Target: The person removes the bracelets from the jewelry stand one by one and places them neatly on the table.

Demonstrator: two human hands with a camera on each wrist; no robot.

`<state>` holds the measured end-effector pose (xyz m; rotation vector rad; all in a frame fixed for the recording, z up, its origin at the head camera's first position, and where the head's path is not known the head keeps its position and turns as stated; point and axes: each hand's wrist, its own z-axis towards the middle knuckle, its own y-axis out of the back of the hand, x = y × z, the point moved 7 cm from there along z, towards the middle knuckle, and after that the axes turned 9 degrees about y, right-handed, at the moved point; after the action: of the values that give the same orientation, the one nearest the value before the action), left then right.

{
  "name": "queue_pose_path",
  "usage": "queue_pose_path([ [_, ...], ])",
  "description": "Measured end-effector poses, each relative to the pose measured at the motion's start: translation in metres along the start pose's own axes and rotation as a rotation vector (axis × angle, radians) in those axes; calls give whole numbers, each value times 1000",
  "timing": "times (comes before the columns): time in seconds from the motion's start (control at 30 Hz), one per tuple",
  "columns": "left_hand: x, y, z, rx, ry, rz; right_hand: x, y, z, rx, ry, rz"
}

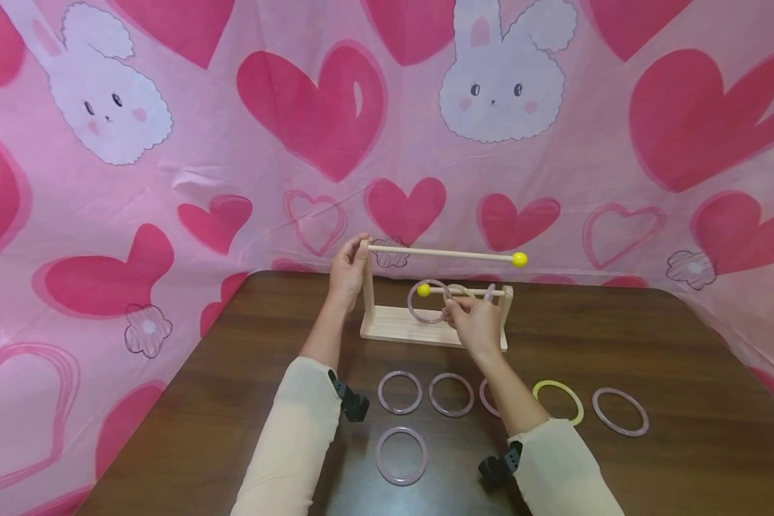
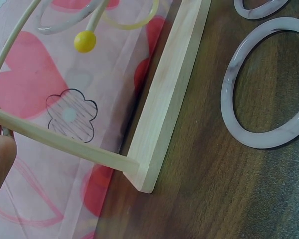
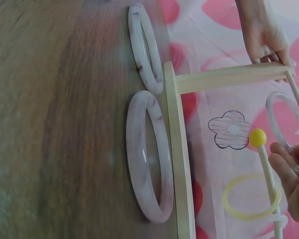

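Observation:
A wooden stand (image 1: 413, 331) has a tall post at left with an upper rod (image 1: 445, 253), and a short post at right with a lower rod (image 3: 267, 172). My left hand (image 1: 347, 276) grips the top of the tall post. Between the thumb and fingers of my right hand (image 1: 479, 328) is a pale purple bangle (image 1: 409, 307), upright by the lower rod's yellow ball (image 3: 257, 137). The right wrist view shows that bangle beside the ball, not around it. Farther along the lower rod hang a yellow bangle (image 3: 246, 216) and a pale bangle (image 3: 279, 218).
Several bangles lie on the dark wooden table (image 1: 232, 416): a pale purple bangle (image 1: 400, 412) at left, a yellow bangle (image 1: 579, 410), and another purple one (image 1: 596, 405) at far right. My right forearm partly covers one. Behind hangs a pink cloth (image 1: 400, 129) with hearts.

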<state>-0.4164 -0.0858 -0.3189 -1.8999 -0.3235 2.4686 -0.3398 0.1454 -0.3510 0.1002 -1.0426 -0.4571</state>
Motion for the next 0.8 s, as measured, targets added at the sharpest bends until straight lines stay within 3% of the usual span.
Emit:
queue_pose_path([
  [0.47,0,0,-1,10,-8,-13,-7,3,-5,73,-85,114],
  [0.8,0,-1,0,21,-2,-12,-2,8,-10,126,-106,115],
])
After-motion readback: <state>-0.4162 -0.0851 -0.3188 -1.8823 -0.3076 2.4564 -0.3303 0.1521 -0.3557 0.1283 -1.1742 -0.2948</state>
